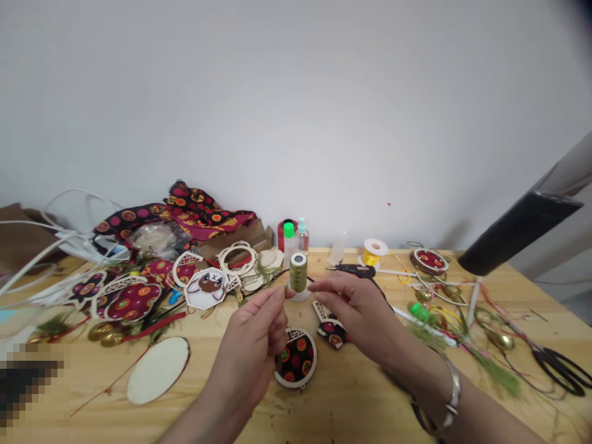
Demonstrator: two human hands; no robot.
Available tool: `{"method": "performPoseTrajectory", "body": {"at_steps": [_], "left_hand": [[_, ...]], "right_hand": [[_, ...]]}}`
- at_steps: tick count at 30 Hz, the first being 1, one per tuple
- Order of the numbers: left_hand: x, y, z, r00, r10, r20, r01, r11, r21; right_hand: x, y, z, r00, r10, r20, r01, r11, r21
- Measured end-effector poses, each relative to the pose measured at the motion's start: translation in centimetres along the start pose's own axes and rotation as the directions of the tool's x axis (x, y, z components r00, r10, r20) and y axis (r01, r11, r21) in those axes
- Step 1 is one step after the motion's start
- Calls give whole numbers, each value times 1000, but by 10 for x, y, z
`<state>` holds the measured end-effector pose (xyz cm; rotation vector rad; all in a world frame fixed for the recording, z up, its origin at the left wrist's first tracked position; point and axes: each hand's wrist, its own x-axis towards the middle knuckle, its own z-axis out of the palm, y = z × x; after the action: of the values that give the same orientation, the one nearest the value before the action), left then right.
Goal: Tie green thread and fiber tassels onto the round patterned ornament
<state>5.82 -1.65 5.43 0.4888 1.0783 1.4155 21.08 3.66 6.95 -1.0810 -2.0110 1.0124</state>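
Observation:
My left hand [261,330] is raised in a pinch in front of a spool of olive-green thread [298,275]; what lies between its fingertips is too fine to make out. On the spool's other side, my right hand [361,314] has its thumb and fingers drawn together, and anything held there cannot be made out. Below my hands lies a round ornament [300,361] with dark flowered fabric inside a pale openwork frame, partly covered by my left hand. A small fabric piece with a pale frame [331,330] rests between the hands. A bracelet circles my right wrist.
A glue gun [351,269] lies behind my right hand. Black-handled scissors [562,370], tassels and a dark cylinder [518,234] are at right. At left are fabric ornaments [132,299], a cream oval [158,371] and white cables [32,265]. Bottles [289,243] stand near the wall.

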Motion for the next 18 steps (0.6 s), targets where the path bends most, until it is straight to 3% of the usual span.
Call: {"method": "performPoseTrajectory", "body": {"at_steps": [4,9,13,18], "left_hand": [[-5,0,-9,1000,10,11,-10,1000,7],[-10,0,-19,999,9,33,-10,999,38],[-13,-2,-25,999,13,32,-15,998,65],[-17,-6,-33,1000,-6,7,5,995,99]], "right_hand": [[-13,1,19,992,114,63,-122,983,140],[-25,-2,43,990,117,-73,-104,980,170],[-31,-8,58,980,76,-186,-52,990,130],[-32,-11,70,957,-95,-273,98,995,-2]]}}
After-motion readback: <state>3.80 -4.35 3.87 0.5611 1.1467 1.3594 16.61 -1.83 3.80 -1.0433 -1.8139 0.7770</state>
